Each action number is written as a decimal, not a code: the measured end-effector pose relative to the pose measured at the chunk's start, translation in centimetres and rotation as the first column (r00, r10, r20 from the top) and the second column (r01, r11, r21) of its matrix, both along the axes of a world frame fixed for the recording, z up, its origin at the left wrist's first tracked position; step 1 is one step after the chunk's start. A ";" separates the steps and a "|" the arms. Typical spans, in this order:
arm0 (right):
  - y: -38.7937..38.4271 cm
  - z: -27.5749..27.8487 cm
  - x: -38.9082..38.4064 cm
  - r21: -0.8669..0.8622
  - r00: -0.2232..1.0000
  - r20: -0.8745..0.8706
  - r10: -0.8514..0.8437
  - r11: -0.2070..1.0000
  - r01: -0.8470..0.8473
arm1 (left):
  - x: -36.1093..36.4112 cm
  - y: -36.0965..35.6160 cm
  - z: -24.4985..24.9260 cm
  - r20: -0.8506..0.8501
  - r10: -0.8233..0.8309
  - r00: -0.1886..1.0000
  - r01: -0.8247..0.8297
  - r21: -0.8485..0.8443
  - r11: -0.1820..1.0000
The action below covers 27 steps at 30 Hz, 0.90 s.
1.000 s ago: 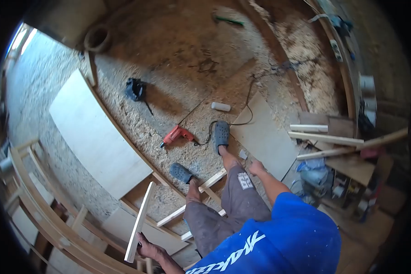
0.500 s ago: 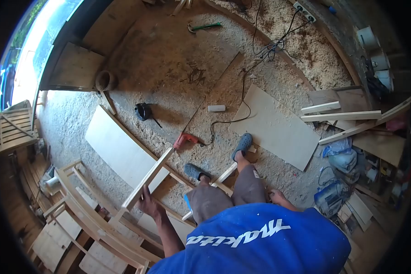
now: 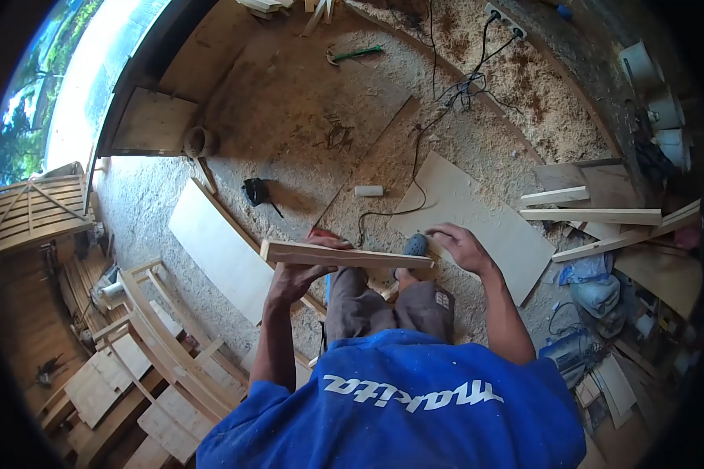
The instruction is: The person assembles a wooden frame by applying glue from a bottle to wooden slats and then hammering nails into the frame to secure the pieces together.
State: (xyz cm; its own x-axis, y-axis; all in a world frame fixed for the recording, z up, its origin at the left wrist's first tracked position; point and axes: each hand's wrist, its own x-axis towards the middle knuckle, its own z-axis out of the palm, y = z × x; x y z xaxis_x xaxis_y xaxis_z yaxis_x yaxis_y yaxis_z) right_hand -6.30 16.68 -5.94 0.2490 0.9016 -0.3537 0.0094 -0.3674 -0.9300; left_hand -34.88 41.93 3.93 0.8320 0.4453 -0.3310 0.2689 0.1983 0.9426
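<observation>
My left hand is closed round a wooden batten, gripping it near its thicker left end. The batten lies roughly crosswise in front of my body, above my knees. My right hand is just past the batten's right end, fingers bent but apart, holding nothing. Behind the batten, a red power tool lies on the floor, mostly hidden; its kind cannot be made out now. A black cord runs on the floor close by.
Pale plywood sheets lie left and right. Wooden frames stand at left. Loose battens and plastic bags are at right. A white cylinder, a black tool and a green-handled hammer lie ahead.
My left hand has swung the batten from a slant at left to crosswise before me. My right hand has come up from beside my leg to near its right end.
</observation>
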 end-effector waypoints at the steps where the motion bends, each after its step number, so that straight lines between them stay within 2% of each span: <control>1: 1.6 0.6 -0.2 0.016 0.988 -0.132 0.078 0.997 -0.076 | 0.9 0.4 0.3 -0.007 0.001 1.000 -0.001 -0.003 1.000; 2: 3.1 1.2 -0.1 0.016 0.987 -0.140 0.080 0.997 -0.078 | 2.3 1.0 0.7 -0.008 -0.121 0.993 0.121 0.001 0.993; 3: 4.6 1.9 -0.3 0.022 0.920 -0.321 0.225 0.973 -0.230 | 2.9 1.6 0.9 -0.003 -0.239 0.971 0.239 0.006 0.971; 4: 5.8 2.2 -0.6 0.056 0.800 -0.487 0.351 0.926 -0.373 | 3.4 2.3 0.8 -0.003 -0.235 0.972 0.235 0.005 0.972; 5: 6.7 1.9 -1.2 0.053 0.799 -0.487 0.352 0.925 -0.375 | 3.7 3.1 0.7 0.087 -0.242 0.966 0.248 -0.074 0.966; 6: 7.5 1.4 -1.8 0.067 0.741 -0.561 0.368 0.913 -0.403 | 3.9 3.9 0.6 0.178 -0.241 0.954 0.269 -0.152 0.951; 7: 8.2 1.1 -2.2 0.081 0.675 -0.632 0.380 0.899 -0.429 | 3.9 4.8 0.7 0.179 -0.237 0.955 0.266 -0.158 0.951; 10: 10.6 0.4 -2.2 0.020 0.636 -0.692 0.341 0.890 -0.455 | 4.2 7.8 0.2 0.220 -0.231 0.948 0.273 -0.186 0.944; 12: 12.5 -0.8 -2.9 -0.013 0.671 -0.681 0.294 0.911 -0.412 | 3.8 9.6 -0.8 0.057 -0.036 0.998 0.051 -0.291 0.955; 13: 13.3 -1.8 -3.2 -0.038 0.708 -0.663 0.244 0.933 -0.357 | 3.4 10.9 -3.1 0.085 -0.013 0.996 0.029 -0.185 0.982; 14: 13.6 -3.8 -3.6 -0.051 0.700 -0.675 0.233 0.932 -0.360 | 2.6 12.5 -5.5 0.074 -0.009 0.997 0.024 -0.204 0.979; 16: 14.8 -8.1 -3.9 -0.188 0.695 -0.719 -0.027 0.970 -0.156 | 1.8 16.3 -10.6 -0.011 0.129 0.992 -0.121 -0.418 0.900; 17: 15.4 -9.0 -4.1 -0.288 0.654 -0.721 -0.228 0.957 0.017 | 1.4 18.1 -13.1 -0.145 0.170 0.975 -0.210 -0.325 0.922; 18: 16.8 -9.3 -3.7 -0.304 0.647 -0.723 -0.241 0.953 0.015 | 0.5 20.1 -17.4 -0.157 0.166 0.974 -0.211 -0.338 0.917; 20: 20.1 -12.1 -3.5 -0.350 0.485 -0.752 -0.447 0.893 0.282 | -1.7 24.4 -27.6 -0.405 0.270 0.873 -0.401 -0.284 0.871; 21: 21.1 -15.1 -4.4 -0.381 0.411 -0.733 -0.542 0.828 0.412 | -1.1 27.0 -30.9 -0.569 0.213 0.794 -0.322 -0.098 0.941; 22: 22.7 -17.9 -5.2 -0.405 0.326 -0.713 -0.620 0.745 0.530 | -1.3 28.9 -35.6 -0.593 0.207 0.778 -0.333 -0.109 0.937; 23: 24.3 -20.9 -6.4 -0.369 0.255 -0.727 -0.638 0.676 0.638 | -1.5 30.9 -40.8 -0.630 0.198 0.751 -0.256 -0.001 0.967; 24: 25.4 -23.9 -7.6 -0.393 0.198 -0.704 -0.682 0.606 0.691 | -1.4 32.7 -45.8 -0.665 0.188 0.723 -0.163 0.100 0.982; 26: 27.2 -29.2 -10.1 -0.451 0.043 -0.707 -0.706 0.498 0.741 | 0.6 36.8 -52.9 -0.667 0.094 0.739 0.055 0.199 0.978; 27: 27.2 -31.3 -11.7 -0.487 0.011 -0.691 -0.722 0.478 0.731 | 0.9 38.0 -57.5 -0.658 0.119 0.744 0.070 0.254 0.965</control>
